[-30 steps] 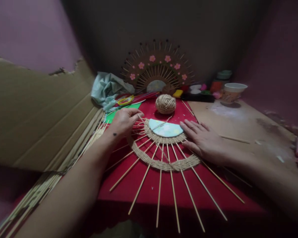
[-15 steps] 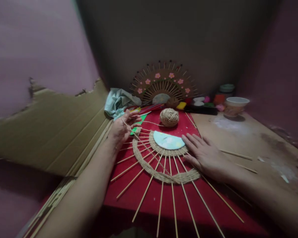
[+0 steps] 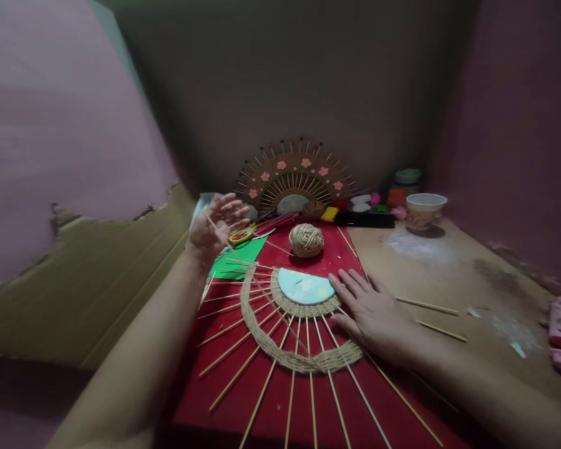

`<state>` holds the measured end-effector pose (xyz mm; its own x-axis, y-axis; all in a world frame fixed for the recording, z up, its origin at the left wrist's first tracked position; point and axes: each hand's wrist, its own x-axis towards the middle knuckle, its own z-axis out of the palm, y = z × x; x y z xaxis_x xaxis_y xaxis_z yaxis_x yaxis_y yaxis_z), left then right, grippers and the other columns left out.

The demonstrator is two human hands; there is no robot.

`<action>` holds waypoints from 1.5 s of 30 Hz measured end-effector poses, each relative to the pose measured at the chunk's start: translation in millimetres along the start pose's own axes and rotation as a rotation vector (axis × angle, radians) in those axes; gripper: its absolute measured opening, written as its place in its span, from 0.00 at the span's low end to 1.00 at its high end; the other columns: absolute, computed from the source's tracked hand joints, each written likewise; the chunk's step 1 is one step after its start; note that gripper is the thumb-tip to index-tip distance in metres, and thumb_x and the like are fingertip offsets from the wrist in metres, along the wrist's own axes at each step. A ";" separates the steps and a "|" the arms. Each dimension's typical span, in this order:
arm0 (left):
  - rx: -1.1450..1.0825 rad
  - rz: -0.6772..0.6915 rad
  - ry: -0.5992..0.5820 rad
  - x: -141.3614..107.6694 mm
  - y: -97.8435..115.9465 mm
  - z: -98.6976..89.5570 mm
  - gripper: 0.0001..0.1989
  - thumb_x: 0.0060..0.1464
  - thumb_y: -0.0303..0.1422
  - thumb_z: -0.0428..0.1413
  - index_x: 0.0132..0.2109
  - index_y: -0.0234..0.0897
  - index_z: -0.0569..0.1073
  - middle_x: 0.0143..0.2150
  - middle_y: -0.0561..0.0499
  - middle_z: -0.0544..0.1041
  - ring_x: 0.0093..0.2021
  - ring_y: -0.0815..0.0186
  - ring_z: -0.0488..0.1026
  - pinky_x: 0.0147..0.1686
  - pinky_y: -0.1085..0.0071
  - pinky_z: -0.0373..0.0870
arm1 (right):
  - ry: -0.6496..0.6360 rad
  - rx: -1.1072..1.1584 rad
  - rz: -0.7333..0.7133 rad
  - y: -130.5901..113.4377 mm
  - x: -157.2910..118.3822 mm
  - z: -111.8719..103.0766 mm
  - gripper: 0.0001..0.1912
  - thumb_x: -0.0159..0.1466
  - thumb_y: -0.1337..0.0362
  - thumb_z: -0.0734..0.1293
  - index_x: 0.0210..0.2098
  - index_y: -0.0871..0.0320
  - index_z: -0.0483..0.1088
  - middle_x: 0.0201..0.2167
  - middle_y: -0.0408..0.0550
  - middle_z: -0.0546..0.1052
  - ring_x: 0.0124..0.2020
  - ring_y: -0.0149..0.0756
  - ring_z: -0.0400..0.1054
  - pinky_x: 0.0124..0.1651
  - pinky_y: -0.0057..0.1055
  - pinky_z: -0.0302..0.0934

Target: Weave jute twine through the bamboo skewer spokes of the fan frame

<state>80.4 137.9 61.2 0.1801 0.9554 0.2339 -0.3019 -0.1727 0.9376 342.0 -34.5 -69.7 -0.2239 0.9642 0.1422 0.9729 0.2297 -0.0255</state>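
My left hand point(image 3: 219, 226) is raised, palm up with fingers loosely spread. It holds a strand of twine point(image 3: 275, 296), which crosses the palm near the thumb and runs down to the lower edge of a half-round woven fan point(image 3: 257, 321). The fan has thin wooden sticks fanning toward me, two woven twine bands and a pale blue half-disc point(image 3: 305, 285) at its centre. Flat on the fan's right side rests my right hand point(image 3: 371, 310), its fingertips at the half-disc's edge. A ball of twine point(image 3: 306, 241) sits just beyond the fan.
Cardboard point(image 3: 98, 274) leans along the left. A finished flowered fan point(image 3: 295, 171) stands against the back wall. Yellow-handled scissors point(image 3: 243, 234) and green paper point(image 3: 238, 257) lie at left. To the right are a bowl point(image 3: 425, 212), a dark flat object point(image 3: 364, 220) and loose sticks point(image 3: 427, 306).
My left hand has risen away from the fan and its fingers have spread, drawing the twine along. My right hand stays on the fan. The whole view has shifted slightly.
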 end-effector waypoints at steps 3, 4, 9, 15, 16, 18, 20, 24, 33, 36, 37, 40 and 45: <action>0.090 0.067 -0.050 19.8 14.4 11.1 0.11 0.54 0.38 0.54 0.40 0.36 0.73 0.38 0.47 0.77 0.38 0.62 0.77 0.38 0.64 0.74 | 0.033 0.011 -0.007 1.1 -0.3 3.2 0.37 0.64 0.42 0.53 0.66 0.55 0.50 0.65 0.56 0.54 0.65 0.51 0.47 0.63 0.54 0.46; 0.118 0.080 -0.081 25.4 16.0 14.5 0.11 0.52 0.37 0.55 0.40 0.36 0.73 0.37 0.47 0.77 0.37 0.62 0.77 0.37 0.65 0.74 | 0.045 0.015 -0.014 1.5 -0.5 4.4 0.37 0.64 0.42 0.53 0.66 0.56 0.51 0.65 0.56 0.54 0.65 0.51 0.47 0.63 0.54 0.46; 0.222 0.149 -0.236 49.1 15.3 35.1 0.15 0.46 0.37 0.59 0.41 0.33 0.73 0.37 0.45 0.77 0.35 0.62 0.77 0.38 0.64 0.73 | 0.083 0.007 -0.048 3.0 -1.4 10.3 0.37 0.65 0.42 0.51 0.66 0.57 0.51 0.64 0.57 0.55 0.65 0.50 0.48 0.62 0.55 0.47; 0.208 0.284 -0.327 64.7 44.4 71.1 0.16 0.44 0.32 0.62 0.42 0.38 0.70 0.36 0.52 0.76 0.39 0.61 0.76 0.42 0.59 0.73 | 0.104 -0.027 -0.063 4.0 -0.9 14.9 0.37 0.65 0.41 0.50 0.65 0.57 0.51 0.64 0.57 0.56 0.65 0.50 0.49 0.61 0.55 0.49; 0.151 0.296 -0.344 66.3 52.0 74.9 0.16 0.45 0.32 0.61 0.42 0.39 0.68 0.36 0.53 0.76 0.41 0.60 0.75 0.44 0.57 0.73 | 0.108 -0.031 -0.063 4.2 -0.8 15.4 0.37 0.65 0.41 0.50 0.65 0.56 0.52 0.64 0.57 0.56 0.65 0.50 0.49 0.61 0.55 0.49; 0.084 0.306 -0.377 70.2 66.7 79.3 0.14 0.47 0.32 0.60 0.42 0.39 0.67 0.36 0.51 0.76 0.43 0.59 0.75 0.47 0.54 0.72 | 0.120 -0.036 -0.062 4.5 -0.9 16.2 0.37 0.65 0.41 0.50 0.65 0.56 0.52 0.64 0.56 0.57 0.65 0.50 0.49 0.61 0.55 0.49; 0.073 0.310 -0.393 75.1 79.8 80.7 0.10 0.51 0.32 0.58 0.40 0.38 0.66 0.36 0.50 0.75 0.44 0.58 0.75 0.48 0.54 0.71 | 0.129 -0.041 -0.062 4.6 -0.9 16.9 0.37 0.65 0.41 0.49 0.65 0.56 0.51 0.64 0.55 0.57 0.65 0.49 0.49 0.62 0.54 0.49; 0.090 0.376 -0.380 81.3 100.8 83.8 0.02 0.59 0.29 0.50 0.40 0.36 0.63 0.36 0.50 0.72 0.43 0.62 0.76 0.48 0.58 0.71 | 0.126 -0.047 -0.058 4.4 -0.9 18.1 0.36 0.65 0.41 0.49 0.65 0.56 0.52 0.64 0.55 0.56 0.65 0.49 0.49 0.61 0.54 0.49; 0.246 0.323 -0.203 68.8 97.0 57.3 0.06 0.60 0.21 0.44 0.43 0.28 0.64 0.30 0.53 0.69 0.40 0.67 0.76 0.46 0.62 0.71 | 0.098 -0.005 -0.041 4.6 -3.2 10.5 0.37 0.65 0.40 0.50 0.65 0.56 0.52 0.64 0.56 0.57 0.65 0.49 0.48 0.63 0.52 0.45; 0.459 0.060 -0.239 63.2 66.5 27.2 0.09 0.49 0.19 0.54 0.40 0.25 0.70 0.28 0.46 0.74 0.34 0.57 0.77 0.42 0.48 0.72 | 0.095 -0.012 -0.038 4.0 -3.4 8.0 0.38 0.64 0.40 0.49 0.65 0.57 0.52 0.64 0.57 0.57 0.65 0.50 0.49 0.63 0.52 0.46; 0.583 -0.061 -0.253 61.1 55.0 17.8 0.10 0.47 0.18 0.54 0.39 0.26 0.71 0.28 0.45 0.75 0.32 0.56 0.77 0.39 0.49 0.73 | 0.101 -0.013 -0.036 3.9 -3.4 7.7 0.38 0.64 0.40 0.49 0.65 0.56 0.52 0.64 0.57 0.58 0.65 0.49 0.49 0.63 0.51 0.46; 0.784 -0.295 -0.295 55.7 25.4 -1.7 0.10 0.39 0.20 0.60 0.33 0.32 0.75 0.24 0.46 0.76 0.23 0.57 0.75 0.28 0.57 0.75 | 0.109 -0.016 -0.036 3.8 -3.7 7.5 0.37 0.65 0.41 0.49 0.66 0.55 0.51 0.64 0.56 0.57 0.65 0.49 0.49 0.63 0.50 0.45; 0.723 -0.185 -0.270 37.8 8.9 3.3 0.05 0.37 0.24 0.62 0.26 0.38 0.75 0.18 0.55 0.71 0.14 0.68 0.70 0.14 0.77 0.66 | 0.078 -0.010 -0.036 4.1 -3.8 6.1 0.37 0.65 0.41 0.50 0.66 0.56 0.50 0.64 0.56 0.57 0.65 0.49 0.48 0.64 0.51 0.44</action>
<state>87.6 171.6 79.2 0.4167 0.9087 0.0250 0.4217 -0.2176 0.8802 346.4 -36.5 -76.4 -0.2539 0.9420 0.2196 0.9650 0.2622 -0.0089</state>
